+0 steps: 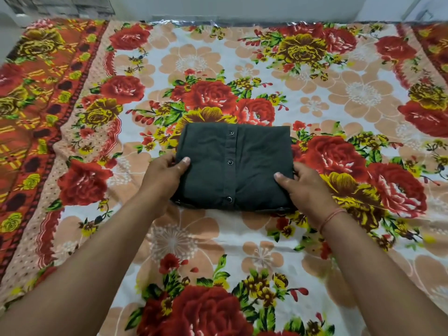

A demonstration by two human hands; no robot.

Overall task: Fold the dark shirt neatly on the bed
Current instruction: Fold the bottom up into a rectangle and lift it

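Note:
The dark shirt (232, 166) lies in the middle of the bed as a compact folded rectangle, its button placket with three snaps facing up. My left hand (162, 175) grips its left edge, thumb on top and fingers tucked under the fabric. My right hand (303, 187) grips the right edge the same way, thumb lying on the cloth. A thin thread band circles my right wrist. The layers underneath the fold are hidden.
A floral bedsheet (218, 251) with red roses covers the whole bed, with a red patterned border (36, 105) along the left. A pale wall (242, 8) runs behind the far edge of the bed.

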